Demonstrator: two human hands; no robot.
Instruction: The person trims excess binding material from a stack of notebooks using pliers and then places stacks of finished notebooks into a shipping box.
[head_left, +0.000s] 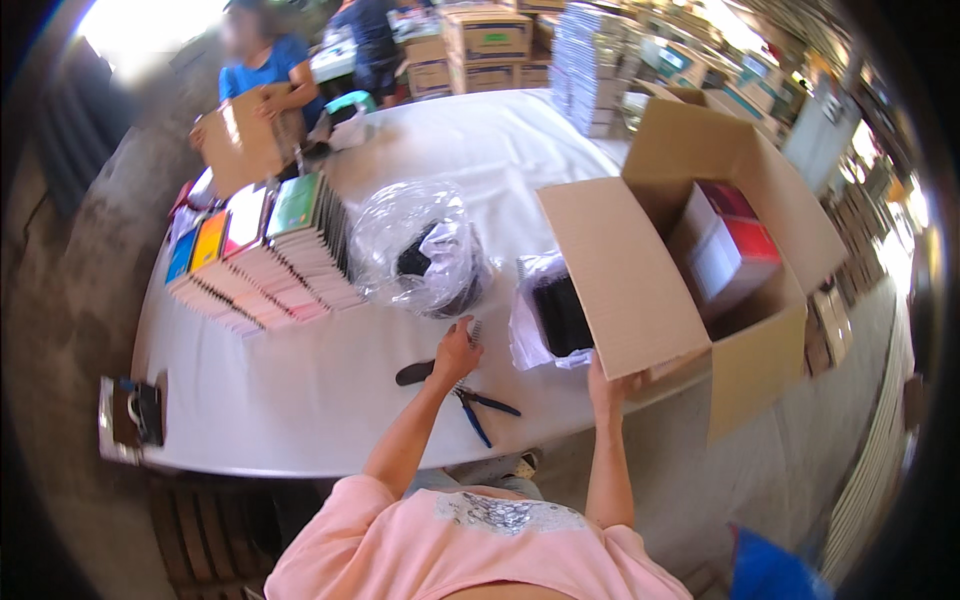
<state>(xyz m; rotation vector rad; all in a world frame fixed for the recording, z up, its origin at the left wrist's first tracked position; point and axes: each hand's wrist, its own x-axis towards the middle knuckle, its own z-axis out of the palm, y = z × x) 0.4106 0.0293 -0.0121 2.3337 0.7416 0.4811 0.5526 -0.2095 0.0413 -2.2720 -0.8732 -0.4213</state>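
My left hand (457,357) is closed over a thin spiral wire coil (475,334) on the white table; the coil shows on either side of the fingers. Beside it lie a dark rounded flat piece (414,373) and pliers (484,411) with blue handles. My right hand (607,386) grips the near left corner of an open cardboard box (640,290), its fingers partly hidden by the flap. Inside the box stands a stack of red-covered books (735,245). Left of the box, a black stack (563,315) sits in white wrapping.
Clear plastic bag (415,245) with black contents stands mid-table. Stacks of spiral notebooks (275,255) are at the left. Across the table a person in blue (270,75) holds cardboard. A tall stack (588,70) and cartons (487,45) rise behind; a black clip-like object (145,412) is at the left edge.
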